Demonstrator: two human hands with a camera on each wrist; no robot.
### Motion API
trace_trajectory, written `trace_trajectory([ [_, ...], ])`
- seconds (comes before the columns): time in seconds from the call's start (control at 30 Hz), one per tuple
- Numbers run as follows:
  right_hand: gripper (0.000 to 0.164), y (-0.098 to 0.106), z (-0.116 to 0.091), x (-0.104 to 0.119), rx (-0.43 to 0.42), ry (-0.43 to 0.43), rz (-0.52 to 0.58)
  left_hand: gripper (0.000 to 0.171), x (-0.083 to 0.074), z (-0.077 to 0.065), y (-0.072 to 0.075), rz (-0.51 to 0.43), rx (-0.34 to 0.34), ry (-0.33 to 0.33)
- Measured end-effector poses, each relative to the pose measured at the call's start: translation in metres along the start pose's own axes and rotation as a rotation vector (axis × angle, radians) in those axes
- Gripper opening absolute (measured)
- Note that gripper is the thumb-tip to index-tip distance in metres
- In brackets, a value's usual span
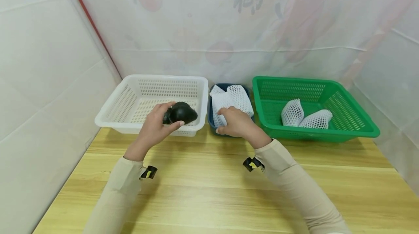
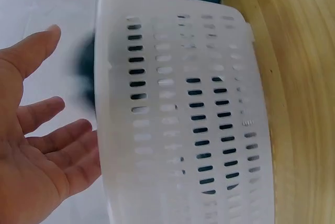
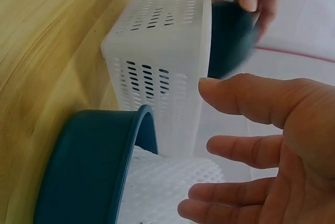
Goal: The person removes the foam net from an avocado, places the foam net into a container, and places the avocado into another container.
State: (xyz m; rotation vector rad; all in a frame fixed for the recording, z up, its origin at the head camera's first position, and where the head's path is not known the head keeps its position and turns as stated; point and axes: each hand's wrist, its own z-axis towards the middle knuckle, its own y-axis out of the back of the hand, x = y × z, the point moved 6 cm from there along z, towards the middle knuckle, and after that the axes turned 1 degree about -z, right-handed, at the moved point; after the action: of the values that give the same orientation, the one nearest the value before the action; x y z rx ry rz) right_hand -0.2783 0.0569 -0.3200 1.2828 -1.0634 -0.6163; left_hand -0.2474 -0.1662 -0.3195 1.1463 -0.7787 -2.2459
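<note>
My left hand is over the near right part of the white basket, thumb and fingers apart. Just beyond its fingertips is a dark, smooth, tapered fruit like an avocado, with another dark piece partly hidden beside it. In the left wrist view, the fingers are spread and the gap between them and the thumb holds nothing. My right hand hovers over the small dark blue bin, fingers parted. White foam net sleeves lie in that bin, some hidden beneath the hand.
A green basket stands on the right, with two bulging white foam nets inside. All three containers sit side by side at the back of the wooden table. White sheeting hangs behind and at both sides.
</note>
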Motion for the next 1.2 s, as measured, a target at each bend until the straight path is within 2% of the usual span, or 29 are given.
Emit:
trace_trajectory([
  [0.1, 0.057, 0.000, -0.001, 0.001, 0.005, 0.001, 0.001, 0.063, 0.003, -0.001, 0.000, 0.021, 0.017, 0.018],
  [0.47, 0.057, 0.000, -0.004, -0.001, 0.010, 0.017, 0.015, 0.055, 0.004, -0.001, 0.000, 0.045, 0.037, 0.014],
  [0.8, 0.058, 0.011, -0.010, -0.017, 0.001, -0.050, -0.002, 0.052, -0.011, 0.008, -0.006, 0.075, 0.197, 0.058],
  [0.97, 0.057, 0.013, -0.013, -0.026, 0.002, -0.064, 0.009, 0.051, -0.018, 0.012, -0.011, 0.077, 0.210, 0.062],
  [1.2, 0.055, 0.017, -0.015, -0.043, -0.019, -0.086, 0.043, 0.050, -0.028, 0.019, -0.023, 0.096, 0.200, 0.031],
])
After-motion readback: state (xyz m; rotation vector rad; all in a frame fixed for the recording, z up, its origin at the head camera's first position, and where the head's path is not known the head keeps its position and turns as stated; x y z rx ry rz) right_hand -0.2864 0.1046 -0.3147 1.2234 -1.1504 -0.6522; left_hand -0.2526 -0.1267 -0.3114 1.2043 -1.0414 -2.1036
